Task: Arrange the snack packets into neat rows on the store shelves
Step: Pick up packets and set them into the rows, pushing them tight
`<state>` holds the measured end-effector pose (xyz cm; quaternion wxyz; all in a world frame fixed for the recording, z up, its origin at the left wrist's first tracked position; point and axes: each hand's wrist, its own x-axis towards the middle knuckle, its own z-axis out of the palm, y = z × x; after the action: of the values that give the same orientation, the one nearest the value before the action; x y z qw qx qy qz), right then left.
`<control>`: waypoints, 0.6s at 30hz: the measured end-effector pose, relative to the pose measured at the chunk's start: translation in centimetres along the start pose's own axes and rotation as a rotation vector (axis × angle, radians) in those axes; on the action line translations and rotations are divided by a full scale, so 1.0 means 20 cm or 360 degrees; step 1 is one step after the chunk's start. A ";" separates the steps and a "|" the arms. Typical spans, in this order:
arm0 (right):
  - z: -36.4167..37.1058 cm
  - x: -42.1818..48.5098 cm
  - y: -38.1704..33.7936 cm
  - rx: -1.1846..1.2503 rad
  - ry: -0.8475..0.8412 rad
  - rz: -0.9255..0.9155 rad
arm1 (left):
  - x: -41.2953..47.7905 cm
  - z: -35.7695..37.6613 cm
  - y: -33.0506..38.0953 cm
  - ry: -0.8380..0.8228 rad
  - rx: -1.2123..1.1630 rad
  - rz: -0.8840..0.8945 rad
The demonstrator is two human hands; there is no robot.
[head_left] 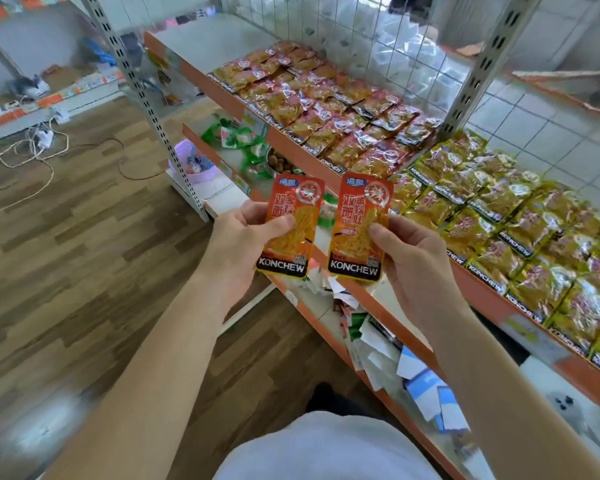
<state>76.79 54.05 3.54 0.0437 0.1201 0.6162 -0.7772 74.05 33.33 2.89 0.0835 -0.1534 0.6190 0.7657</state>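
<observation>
Orange packet (pixel 291 199) upright in left grip (pixel 243 237), twin (pixel 361 202) upright in right grip (pixel 413 258).

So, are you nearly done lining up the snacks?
Mostly, it seems. Done: red packets and yellow packets lie in rows. In hand: the left hand holds the left orange packet, the right hand the right orange packet. Left: placing those two, and the loose packets jumbled below look unsorted.

Both bare forearms reach forward toward twelve o'clock, drawing closer together. The left hand (pixel 243 237) pinches an orange packet (pixel 293 216) upright, thumb across its front. The right hand (pixel 413 261), at its three o'clock, holds a second packet (pixel 361 216) the same way.
</observation>
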 end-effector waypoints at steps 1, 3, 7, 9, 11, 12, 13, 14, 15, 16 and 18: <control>-0.01 0.02 -0.01 -0.0017 0.0024 -0.0012 | 0.03 0.01 0.00 0.0009 0.0037 0.0015; -0.01 0.06 -0.04 -0.0038 0.0072 -0.0038 | 0.07 0.04 0.01 0.0005 0.0078 0.0042; 0.05 0.12 -0.05 -0.0062 0.0178 -0.0060 | 0.15 0.04 0.04 -0.0025 0.0084 0.0027; 0.09 0.16 -0.04 -0.0088 0.0220 -0.0083 | 0.21 0.02 0.06 -0.0050 0.0066 -0.0003; 0.14 0.19 -0.03 -0.0130 0.0265 -0.0129 | 0.28 -0.03 0.08 -0.0072 0.0037 -0.0026; 0.17 0.21 -0.02 -0.0156 0.0298 -0.0156 | 0.31 -0.05 0.08 -0.0069 0.0019 -0.0027; 0.20 0.23 -0.01 -0.0185 0.0339 -0.0181 | 0.35 -0.08 0.09 -0.0063 0.0008 -0.0023; 0.24 0.25 0.00 -0.0213 0.0383 -0.0202 | 0.39 -0.11 0.10 -0.0058 0.0000 -0.0026; 0.29 0.28 0.00 -0.0227 0.0426 -0.0220 | 0.42 -0.14 0.12 -0.0056 -0.0008 -0.0037; 0.34 0.30 0.01 -0.0229 0.0475 -0.0236 | 0.46 -0.17 0.14 -0.0057 -0.0010 -0.0054; 0.47 0.34 0.03 -0.0204 0.0574 -0.0268 | 0.54 -0.26 0.21 -0.0082 0.0032 -0.0062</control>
<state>69.08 45.30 3.34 -0.1248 0.2024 0.6700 -0.7032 63.30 26.78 2.14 0.1159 -0.1448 0.6212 0.7614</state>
